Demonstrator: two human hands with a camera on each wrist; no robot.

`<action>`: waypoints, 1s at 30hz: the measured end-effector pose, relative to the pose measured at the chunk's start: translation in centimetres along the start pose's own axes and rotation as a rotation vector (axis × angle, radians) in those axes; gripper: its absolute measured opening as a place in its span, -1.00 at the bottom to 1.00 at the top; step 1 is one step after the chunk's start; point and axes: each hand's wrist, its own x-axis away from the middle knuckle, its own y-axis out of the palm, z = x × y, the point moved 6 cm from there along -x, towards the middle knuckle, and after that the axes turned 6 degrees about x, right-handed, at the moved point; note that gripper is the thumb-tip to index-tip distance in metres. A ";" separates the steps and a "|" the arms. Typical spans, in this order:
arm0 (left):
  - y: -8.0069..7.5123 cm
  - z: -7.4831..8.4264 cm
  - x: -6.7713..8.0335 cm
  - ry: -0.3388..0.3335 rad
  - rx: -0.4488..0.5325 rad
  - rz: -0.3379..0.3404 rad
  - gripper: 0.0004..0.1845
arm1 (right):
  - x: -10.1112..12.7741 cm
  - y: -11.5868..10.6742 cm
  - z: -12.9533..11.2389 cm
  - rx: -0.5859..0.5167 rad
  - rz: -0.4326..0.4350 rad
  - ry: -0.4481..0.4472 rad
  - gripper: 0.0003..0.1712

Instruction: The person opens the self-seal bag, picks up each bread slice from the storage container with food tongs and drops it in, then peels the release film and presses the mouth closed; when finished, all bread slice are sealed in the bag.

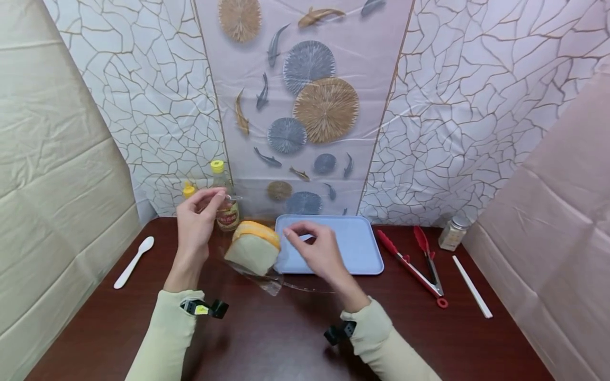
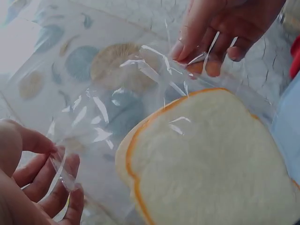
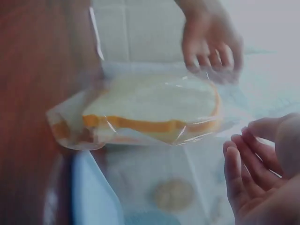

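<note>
Bread slices with orange crusts (image 1: 253,253) sit inside a clear plastic bag (image 1: 271,286), held up over the table in the head view. My left hand (image 1: 194,225) pinches one upper edge of the bag between thumb and fingers. The opposite edge is pinched by my right hand (image 1: 320,253). Seen from the left wrist, the film stretches between both hands above the bread (image 2: 215,154). In the right wrist view the bread (image 3: 154,101) lies within the lower part of the bag, partly blurred.
Behind the right hand lies a light blue tray (image 1: 355,243). Red-handled tongs (image 1: 419,272), a glass seasoning jar (image 1: 454,233) and white chopsticks (image 1: 472,287) are on the right. A white spoon (image 1: 134,263) lies left; a yellow-capped bottle (image 1: 227,216) and another yellow-topped bottle (image 1: 188,189) stand behind the left hand.
</note>
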 end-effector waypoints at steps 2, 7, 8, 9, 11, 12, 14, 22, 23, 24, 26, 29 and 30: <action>1.1 -0.2 0.3 -0.029 0.047 -0.047 -0.66 | 0.0 -2.1 0.3 0.024 0.027 0.006 -0.80; 3.9 -0.6 1.6 -0.090 0.124 -0.152 -0.70 | 0.6 -6.7 0.6 0.053 0.087 0.012 -0.79; 4.4 -0.7 2.0 -0.096 0.128 -0.172 -0.70 | 0.7 -7.3 0.6 0.050 0.094 0.007 -0.80; 4.9 -0.7 2.3 -0.101 0.133 -0.190 -0.71 | 0.8 -7.9 0.5 0.051 0.097 0.003 -0.81; 5.9 -0.8 3.1 -0.115 0.130 -0.226 -0.71 | 1.1 -8.6 0.3 0.051 0.094 -0.004 -0.82; 6.4 -0.9 3.5 -0.122 0.132 -0.243 -0.70 | 1.2 -8.8 0.1 0.049 0.088 -0.010 -0.82; 7.4 -1.1 4.3 -0.138 0.133 -0.279 -0.69 | 1.4 -9.0 -0.2 0.044 0.075 -0.022 -0.82; 8.0 -0.1 5.1 -0.120 0.279 -0.250 -0.82 | 1.6 -11.6 -1.7 -0.001 0.121 -0.098 -0.88; 7.8 0.4 5.0 -0.110 0.308 -0.241 -0.85 | 1.6 -12.1 -1.8 -0.014 0.135 -0.096 -0.88; 7.6 0.8 5.0 -0.101 0.326 -0.238 -0.86 | 1.6 -12.7 -1.9 -0.031 0.150 -0.095 -0.87; 7.3 1.6 4.9 -0.071 0.348 -0.240 -0.86 | 1.7 -13.7 -2.0 -0.050 0.173 -0.095 -0.86; 7.4 2.4 5.2 -0.022 0.338 -0.257 -0.85 | 1.7 -14.6 -2.2 -0.060 0.195 -0.107 -0.86; 7.5 2.5 5.4 -0.007 0.322 -0.271 -0.84 | 1.7 -14.7 -2.2 -0.062 0.192 -0.111 -0.86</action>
